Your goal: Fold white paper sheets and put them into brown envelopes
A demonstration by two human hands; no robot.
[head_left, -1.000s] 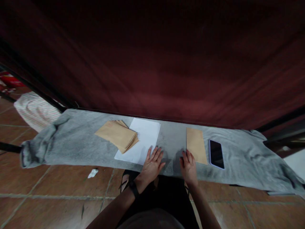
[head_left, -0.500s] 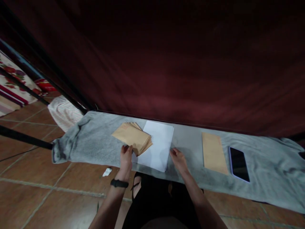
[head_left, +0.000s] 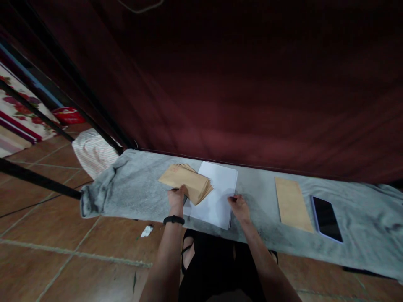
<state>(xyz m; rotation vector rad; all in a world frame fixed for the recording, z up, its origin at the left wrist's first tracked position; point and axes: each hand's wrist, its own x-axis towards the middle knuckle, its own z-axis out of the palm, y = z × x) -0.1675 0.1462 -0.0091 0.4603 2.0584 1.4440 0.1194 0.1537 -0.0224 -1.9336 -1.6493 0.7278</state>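
A fanned stack of brown paper envelopes (head_left: 185, 180) lies over the left part of a stack of white paper sheets (head_left: 217, 201). My left hand (head_left: 176, 199) is closed at the front edge of the envelopes, its thumb over the top one and the other fingers mostly hidden. A small dark patch shows beside it, too unclear to name. At the right edge of the white sheets, my right hand (head_left: 239, 207) is pinched. Something dark shows at its fingertips, but I cannot make out what it is.
Another brown envelope (head_left: 293, 205) lies to the right, beside a phone (head_left: 327, 219) with a pale purple edge. A grey cloth (head_left: 132, 188) covers the narrow bench. Behind hangs a dark red curtain (head_left: 220, 105); black bars (head_left: 37, 178) stand at left. Crumpled white paper (head_left: 147, 231) lies on the tiled floor.
My left hand has moved up onto the front edge of the envelopes. My right hand stays by the sheets' right edge. The whole view has shifted slightly.
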